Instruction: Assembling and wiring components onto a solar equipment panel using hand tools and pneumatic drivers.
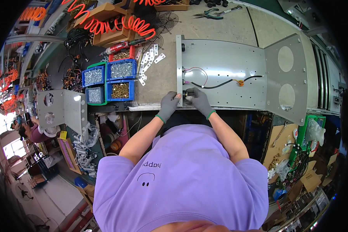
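A grey sheet-metal housing (224, 58) lies open on the bench, its narrow side panel (179, 58) standing upright at the left. My left hand (169, 105), in a grey glove, is closed against the outer face of that panel near its front end; what its fingers hold is hidden. On the inner face, my right hand (199, 101), gloved too, has its fingers closed around a small black round part (185, 94) at the panel. Just beyond, a black cable (216, 86) with an orange-yellow wound ring (240, 82) runs from the panel across the housing floor.
Left of the housing lie flat metal brackets (145, 62), blue bins of screws (121, 69) and a red power screwdriver (118, 48). Orange coiled hoses (120, 25) hang above. Pliers (208, 14) lie at the back. The housing's end panel (286, 77) with two large holes stands at the right.
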Action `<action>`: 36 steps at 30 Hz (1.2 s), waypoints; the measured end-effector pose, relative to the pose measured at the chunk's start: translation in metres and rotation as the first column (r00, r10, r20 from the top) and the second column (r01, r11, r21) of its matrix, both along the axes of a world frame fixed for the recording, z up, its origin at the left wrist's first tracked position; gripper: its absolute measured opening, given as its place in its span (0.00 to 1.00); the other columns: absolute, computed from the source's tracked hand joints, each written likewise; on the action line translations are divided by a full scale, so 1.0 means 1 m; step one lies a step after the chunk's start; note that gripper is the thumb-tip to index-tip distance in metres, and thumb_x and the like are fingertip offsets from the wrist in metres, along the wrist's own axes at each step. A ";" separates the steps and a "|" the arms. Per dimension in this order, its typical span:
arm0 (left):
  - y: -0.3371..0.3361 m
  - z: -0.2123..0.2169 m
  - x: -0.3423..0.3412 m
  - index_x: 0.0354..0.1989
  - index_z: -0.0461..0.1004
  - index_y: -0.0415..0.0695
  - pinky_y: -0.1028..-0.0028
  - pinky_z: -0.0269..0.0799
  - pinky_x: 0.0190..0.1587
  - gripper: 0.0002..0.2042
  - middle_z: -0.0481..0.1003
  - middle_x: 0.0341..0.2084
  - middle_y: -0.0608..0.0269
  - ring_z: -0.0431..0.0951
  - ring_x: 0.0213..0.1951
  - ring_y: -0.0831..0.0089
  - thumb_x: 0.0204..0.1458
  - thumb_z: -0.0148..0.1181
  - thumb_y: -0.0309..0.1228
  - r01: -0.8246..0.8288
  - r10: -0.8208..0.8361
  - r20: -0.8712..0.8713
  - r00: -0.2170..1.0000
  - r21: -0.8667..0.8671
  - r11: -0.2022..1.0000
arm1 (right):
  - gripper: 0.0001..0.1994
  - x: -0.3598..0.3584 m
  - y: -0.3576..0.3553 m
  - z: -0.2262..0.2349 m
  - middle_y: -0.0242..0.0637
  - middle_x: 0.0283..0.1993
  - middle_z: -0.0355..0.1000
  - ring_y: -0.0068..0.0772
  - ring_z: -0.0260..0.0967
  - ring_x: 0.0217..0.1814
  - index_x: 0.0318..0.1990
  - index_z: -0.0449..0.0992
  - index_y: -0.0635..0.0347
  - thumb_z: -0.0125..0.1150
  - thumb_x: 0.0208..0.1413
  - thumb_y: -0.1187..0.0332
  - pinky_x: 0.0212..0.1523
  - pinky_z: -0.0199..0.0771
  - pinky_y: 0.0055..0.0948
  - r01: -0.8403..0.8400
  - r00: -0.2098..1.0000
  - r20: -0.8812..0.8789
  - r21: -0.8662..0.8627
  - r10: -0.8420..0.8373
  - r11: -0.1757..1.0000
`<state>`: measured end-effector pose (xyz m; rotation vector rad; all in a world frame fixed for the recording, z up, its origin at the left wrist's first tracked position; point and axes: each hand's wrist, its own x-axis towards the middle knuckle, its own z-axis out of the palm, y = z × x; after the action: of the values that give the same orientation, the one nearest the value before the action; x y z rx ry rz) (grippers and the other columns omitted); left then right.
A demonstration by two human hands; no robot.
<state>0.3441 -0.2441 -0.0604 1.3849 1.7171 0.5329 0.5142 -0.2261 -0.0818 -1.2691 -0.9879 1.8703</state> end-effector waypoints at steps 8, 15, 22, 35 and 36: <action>0.001 -0.012 -0.007 0.27 0.71 0.35 0.70 0.63 0.30 0.15 0.67 0.21 0.54 0.67 0.26 0.69 0.52 0.53 0.38 0.019 -0.020 0.072 0.997 0.023 1.000 | 0.13 -0.006 -0.010 -0.013 0.42 0.37 0.73 0.27 0.73 0.37 0.44 0.71 0.69 0.54 0.49 0.79 0.38 0.74 0.25 0.008 0.986 0.167 0.098 -0.025 0.995; 0.001 -0.011 -0.006 0.28 0.70 0.34 0.71 0.63 0.30 0.14 0.67 0.21 0.55 0.67 0.26 0.71 0.52 0.53 0.37 0.004 -0.006 0.082 0.997 0.021 1.000 | 0.12 -0.005 -0.017 -0.025 0.42 0.39 0.73 0.29 0.72 0.40 0.44 0.72 0.69 0.56 0.51 0.76 0.40 0.73 0.25 0.046 0.978 0.179 0.325 -0.109 0.944; 0.002 -0.007 -0.007 0.28 0.71 0.35 0.72 0.62 0.29 0.14 0.67 0.20 0.57 0.66 0.24 0.72 0.51 0.54 0.37 0.023 -0.024 0.053 0.998 0.025 0.999 | 0.12 0.002 0.012 0.009 0.45 0.39 0.72 0.32 0.73 0.36 0.43 0.71 0.72 0.55 0.53 0.73 0.36 0.76 0.27 0.091 0.993 -0.063 -0.182 -0.104 0.979; 0.002 -0.010 -0.006 0.26 0.69 0.33 0.70 0.61 0.29 0.14 0.66 0.20 0.55 0.65 0.24 0.69 0.51 0.53 0.35 0.019 -0.023 0.053 0.998 0.061 0.998 | 0.09 -0.003 0.002 -0.003 0.42 0.36 0.73 0.30 0.73 0.32 0.41 0.71 0.71 0.55 0.51 0.77 0.35 0.75 0.25 -0.041 0.991 0.130 0.015 0.038 0.999; 0.002 -0.010 -0.006 0.26 0.69 0.33 0.70 0.61 0.29 0.14 0.66 0.20 0.55 0.65 0.24 0.69 0.51 0.53 0.35 0.016 -0.020 0.059 0.998 0.063 0.998 | 0.09 -0.005 -0.001 -0.007 0.42 0.37 0.73 0.29 0.73 0.33 0.41 0.71 0.70 0.54 0.51 0.78 0.35 0.74 0.25 -0.010 0.991 0.136 0.072 0.000 0.997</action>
<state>0.3383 -0.2426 -0.0700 1.4130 1.6508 0.6162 0.5096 -0.2276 -0.0892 -1.3660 -1.1218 1.7538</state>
